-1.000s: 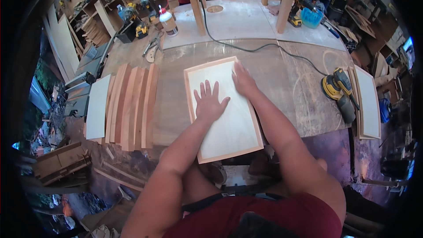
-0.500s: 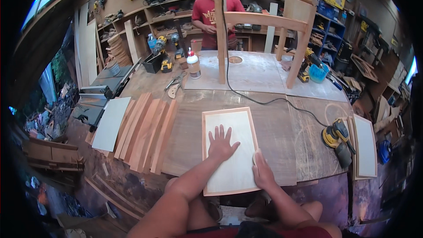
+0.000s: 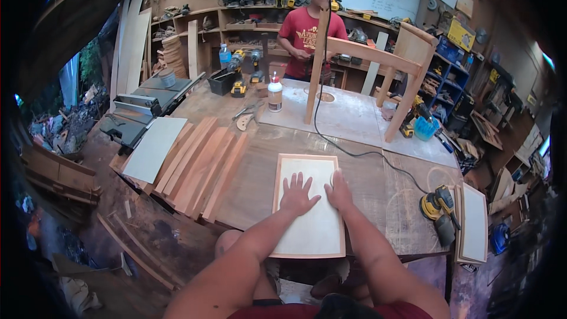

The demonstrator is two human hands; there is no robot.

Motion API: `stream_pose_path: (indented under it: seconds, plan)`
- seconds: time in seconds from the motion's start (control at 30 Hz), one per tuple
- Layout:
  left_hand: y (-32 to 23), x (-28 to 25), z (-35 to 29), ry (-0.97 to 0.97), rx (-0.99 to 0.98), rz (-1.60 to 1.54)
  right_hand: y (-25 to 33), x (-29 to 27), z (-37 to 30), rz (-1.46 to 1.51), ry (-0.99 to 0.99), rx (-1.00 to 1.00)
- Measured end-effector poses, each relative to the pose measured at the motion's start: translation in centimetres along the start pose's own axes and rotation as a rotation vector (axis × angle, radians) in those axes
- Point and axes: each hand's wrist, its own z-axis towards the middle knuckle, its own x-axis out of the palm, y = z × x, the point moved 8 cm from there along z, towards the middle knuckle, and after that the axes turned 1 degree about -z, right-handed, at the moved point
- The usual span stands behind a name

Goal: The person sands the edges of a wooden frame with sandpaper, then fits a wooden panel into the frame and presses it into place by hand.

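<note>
A framed panel (image 3: 307,233), pale with a light wooden border, lies flat at the front of the workbench, its near end reaching past the edge. My left hand (image 3: 298,196) rests on the panel's face, fingers spread and palm down. On the panel's right border is my right hand (image 3: 338,192), its fingers pressed together and pointing away from me. Something small and pale seems to be under those fingers, but they hide most of it.
Several reddish boards (image 3: 198,162) and a white panel (image 3: 155,149) lie on the left. A yellow sander (image 3: 437,204) stands right, its black cord crossing the bench. Other framed panels (image 3: 472,224) are beside it. Behind are a glue bottle (image 3: 275,94), a wooden chair frame (image 3: 372,53) and a person (image 3: 310,29).
My right hand has slid away from me along the panel's right border, toward its far end. My left hand stays spread on the panel. The whole view has shifted and tilted somewhat.
</note>
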Motion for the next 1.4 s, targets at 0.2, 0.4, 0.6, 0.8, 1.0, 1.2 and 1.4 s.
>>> stream_pose_path:
  seconds: [0.2,0.4,0.6,0.8,1.0,1.2,1.4]
  plan:
    - [0.1,0.4,0.0,-0.019,0.0,-0.006,0.7,-1.4,-10.5,0.012,-0.026,-0.089]
    - [0.1,-0.3,-0.2,-0.109,0.014,-0.044,1.6,-2.5,-12.3,0.074,-0.048,-0.063]
    - [1.6,-0.3,0.4,-0.166,-0.003,-0.396,2.3,-3.4,-12.5,0.082,-0.04,-0.041]
    - [-4.6,-6.5,0.0,-0.348,0.215,-0.854,3.7,-5.6,-13.7,0.063,-0.063,0.0]
    - [-18.5,-17.0,-3.3,0.032,0.546,-1.688,10.0,-7.3,-13.5,0.38,-0.021,-0.273]
    - [-28.4,-21.6,-9.0,0.432,0.738,-2.035,12.9,-7.0,-15.8,0.594,0.335,-0.458]
    - [-30.3,-21.0,-12.5,0.717,0.731,-2.129,12.2,-8.9,-17.8,1.047,0.656,-0.251]
